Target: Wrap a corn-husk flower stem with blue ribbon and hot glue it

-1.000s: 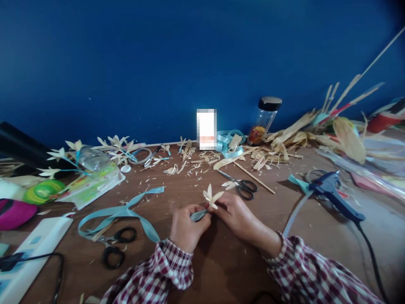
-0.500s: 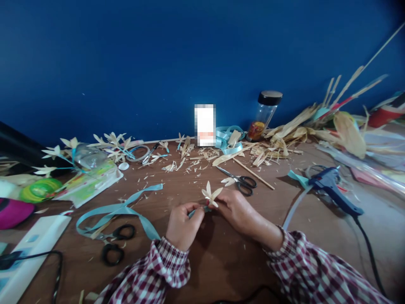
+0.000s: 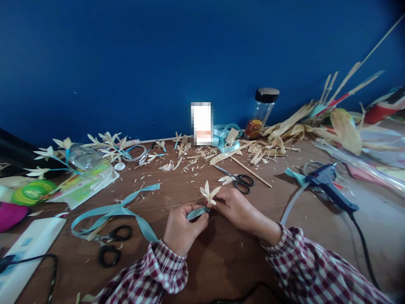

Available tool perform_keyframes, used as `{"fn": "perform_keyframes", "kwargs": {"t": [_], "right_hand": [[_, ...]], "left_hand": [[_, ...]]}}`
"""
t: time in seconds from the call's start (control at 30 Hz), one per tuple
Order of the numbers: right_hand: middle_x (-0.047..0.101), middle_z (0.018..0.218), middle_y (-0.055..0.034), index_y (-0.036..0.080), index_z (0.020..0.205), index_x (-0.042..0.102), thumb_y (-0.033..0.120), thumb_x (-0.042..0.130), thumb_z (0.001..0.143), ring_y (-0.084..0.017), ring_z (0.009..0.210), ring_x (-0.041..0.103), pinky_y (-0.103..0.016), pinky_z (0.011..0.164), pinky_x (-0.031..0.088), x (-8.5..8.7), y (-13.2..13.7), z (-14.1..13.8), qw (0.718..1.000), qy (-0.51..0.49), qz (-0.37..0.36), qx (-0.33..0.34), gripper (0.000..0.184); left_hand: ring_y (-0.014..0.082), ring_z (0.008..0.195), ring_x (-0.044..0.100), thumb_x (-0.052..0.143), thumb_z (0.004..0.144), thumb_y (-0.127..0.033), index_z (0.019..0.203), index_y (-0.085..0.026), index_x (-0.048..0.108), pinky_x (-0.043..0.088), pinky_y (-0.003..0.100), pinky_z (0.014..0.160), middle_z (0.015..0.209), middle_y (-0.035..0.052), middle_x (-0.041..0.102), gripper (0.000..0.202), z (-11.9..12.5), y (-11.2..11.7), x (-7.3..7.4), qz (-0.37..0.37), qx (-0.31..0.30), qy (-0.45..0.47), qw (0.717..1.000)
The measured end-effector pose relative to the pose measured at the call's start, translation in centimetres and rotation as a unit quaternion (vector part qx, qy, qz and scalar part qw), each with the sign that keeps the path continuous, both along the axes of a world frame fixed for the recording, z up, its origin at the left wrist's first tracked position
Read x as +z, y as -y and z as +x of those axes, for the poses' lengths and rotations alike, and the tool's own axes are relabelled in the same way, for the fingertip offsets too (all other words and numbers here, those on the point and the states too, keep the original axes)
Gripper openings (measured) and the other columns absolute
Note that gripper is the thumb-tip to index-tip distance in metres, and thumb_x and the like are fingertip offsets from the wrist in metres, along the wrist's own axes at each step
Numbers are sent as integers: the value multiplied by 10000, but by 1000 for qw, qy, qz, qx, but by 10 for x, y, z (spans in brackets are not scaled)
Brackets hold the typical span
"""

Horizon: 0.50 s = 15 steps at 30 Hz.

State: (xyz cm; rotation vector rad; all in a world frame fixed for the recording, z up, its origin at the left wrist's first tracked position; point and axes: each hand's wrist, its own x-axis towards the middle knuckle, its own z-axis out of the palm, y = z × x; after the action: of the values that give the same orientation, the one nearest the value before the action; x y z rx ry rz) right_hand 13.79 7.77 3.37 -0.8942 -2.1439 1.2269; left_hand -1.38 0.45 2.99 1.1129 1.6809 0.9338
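A small pale flower of dried husk petals (image 3: 209,194) stands up between my hands. My right hand (image 3: 236,209) pinches it near its base, the fingertips partly hidden behind the palm. My left hand (image 3: 182,226) is closed on a light blue ribbon (image 3: 196,213), whose end reaches the flower's base. A longer loop of blue ribbon (image 3: 147,228) lies on the table and runs behind my left wrist. Black-handled scissors (image 3: 109,249) rest left of my left hand. A second pair of scissors (image 3: 243,182) lies just beyond my right hand, beside a loose petal piece.
A blue glue gun (image 3: 330,185) with its cord lies to the right. Husk scraps (image 3: 268,147), a tilted jar (image 3: 262,114) and a glowing blurred screen (image 3: 201,122) line the wall. Finished-looking flowers (image 3: 109,141) lie back left. A power strip (image 3: 34,253) sits front left.
My left thumb has shifted down, so more of the ribbon between the fingers shows. My right hand stays pinched at the flower. The whole view has moved slightly.
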Motion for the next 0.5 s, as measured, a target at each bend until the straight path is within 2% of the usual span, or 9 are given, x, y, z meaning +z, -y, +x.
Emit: {"fn": "perform_keyframes", "kwargs": {"t": [0.27, 0.5], "right_hand": [[704, 713, -17, 168, 701, 705, 154, 602, 821, -159, 686, 619, -237, 624, 412, 4, 4, -6, 999, 36, 0, -39, 159], [659, 639, -8, 139, 657, 678, 174, 582, 830, -137, 610, 555, -229, 560, 379, 6, 4, -6, 996, 14, -76, -37, 201]], "left_hand": [[169, 533, 605, 711, 615, -377, 702, -151, 726, 443, 232, 502, 571, 32, 690, 243, 5, 2, -6, 27, 53, -69, 996], [157, 527, 596, 688, 643, -367, 733, -147, 727, 446, 225, 504, 580, 36, 687, 241, 2, 2, -9, 36, 43, -56, 997]]}}
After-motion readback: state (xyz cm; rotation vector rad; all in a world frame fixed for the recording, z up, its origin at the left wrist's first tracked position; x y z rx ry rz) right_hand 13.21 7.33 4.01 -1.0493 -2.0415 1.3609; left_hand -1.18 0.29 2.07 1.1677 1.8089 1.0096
